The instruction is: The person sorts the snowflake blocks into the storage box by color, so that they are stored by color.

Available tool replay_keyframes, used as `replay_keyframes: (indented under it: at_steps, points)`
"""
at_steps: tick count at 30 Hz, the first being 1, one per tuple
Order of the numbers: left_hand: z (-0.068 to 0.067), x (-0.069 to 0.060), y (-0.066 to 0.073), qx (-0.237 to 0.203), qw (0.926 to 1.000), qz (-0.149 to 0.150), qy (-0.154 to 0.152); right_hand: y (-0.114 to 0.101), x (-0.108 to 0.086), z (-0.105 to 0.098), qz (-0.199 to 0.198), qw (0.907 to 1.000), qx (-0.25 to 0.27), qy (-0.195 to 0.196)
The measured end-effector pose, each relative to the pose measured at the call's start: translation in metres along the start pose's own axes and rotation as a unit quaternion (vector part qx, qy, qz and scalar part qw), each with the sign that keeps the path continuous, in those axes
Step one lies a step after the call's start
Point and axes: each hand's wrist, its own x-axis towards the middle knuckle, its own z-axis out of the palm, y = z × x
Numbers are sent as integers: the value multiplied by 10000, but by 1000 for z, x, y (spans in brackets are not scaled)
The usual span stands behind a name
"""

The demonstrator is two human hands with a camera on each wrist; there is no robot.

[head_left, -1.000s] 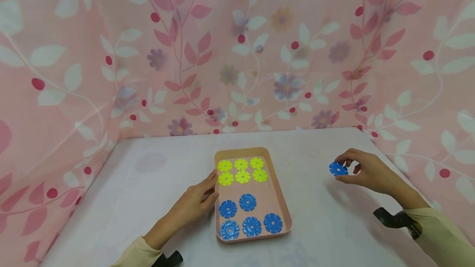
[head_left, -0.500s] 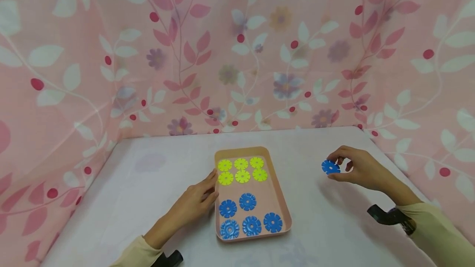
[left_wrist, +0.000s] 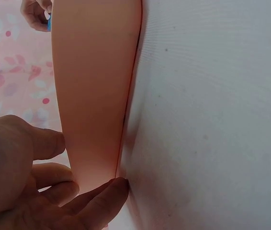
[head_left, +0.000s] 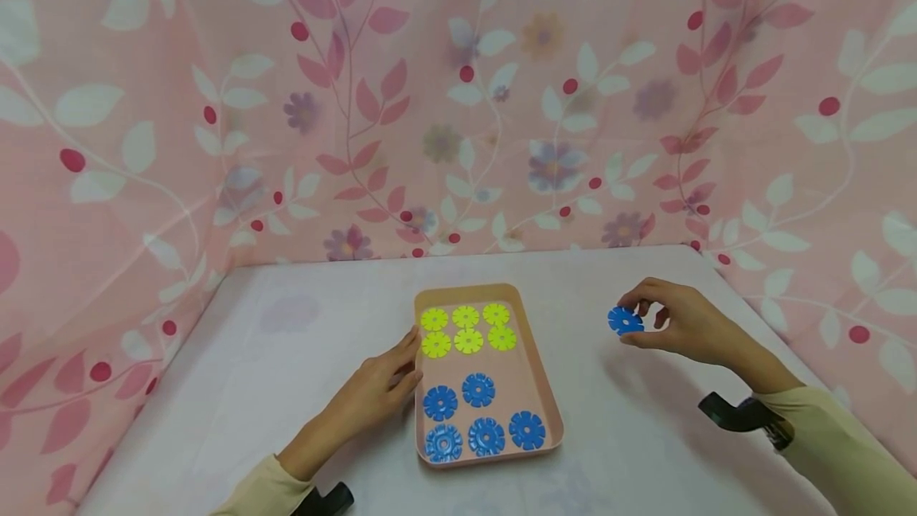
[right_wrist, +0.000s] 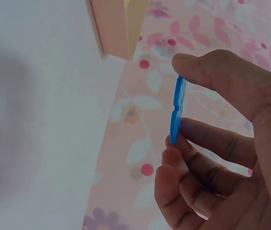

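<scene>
A pink tray (head_left: 547, 388) lies in the middle of the table, with several yellow-green notched discs (head_left: 469, 341) in two rows at its far end and several blue notched discs (head_left: 486, 437) at its near end. My left hand (head_left: 368, 395) rests against the tray's left side, and in the left wrist view its fingertips (left_wrist: 118, 189) touch the outer wall. To the right of the tray, my right hand (head_left: 684, 325) pinches another blue notched disc (head_left: 625, 321) above the table. The right wrist view shows that disc edge-on between thumb and fingers.
A white cloth covers the table (head_left: 301, 341). Pink floral curtain (head_left: 458, 102) hangs behind it and along both sides. Black straps with camera mounts (head_left: 745, 414) sit at the wrists.
My right hand has moved left toward the tray, carrying the pinched blue disc. The left hand and the discs in the tray have stayed in place.
</scene>
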Motion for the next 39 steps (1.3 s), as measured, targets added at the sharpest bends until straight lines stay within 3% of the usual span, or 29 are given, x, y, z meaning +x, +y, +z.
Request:
replay_keyframes:
  at_steps: [11, 39]
  points:
    - [-1, -1, 4, 32, 9999, -122, 31, -9, 9, 6, -56, 9999, 98, -112]
    - [-1, 0, 2, -1, 10000, 64, -25, -32, 30, 13, -105, 9983, 373, -432]
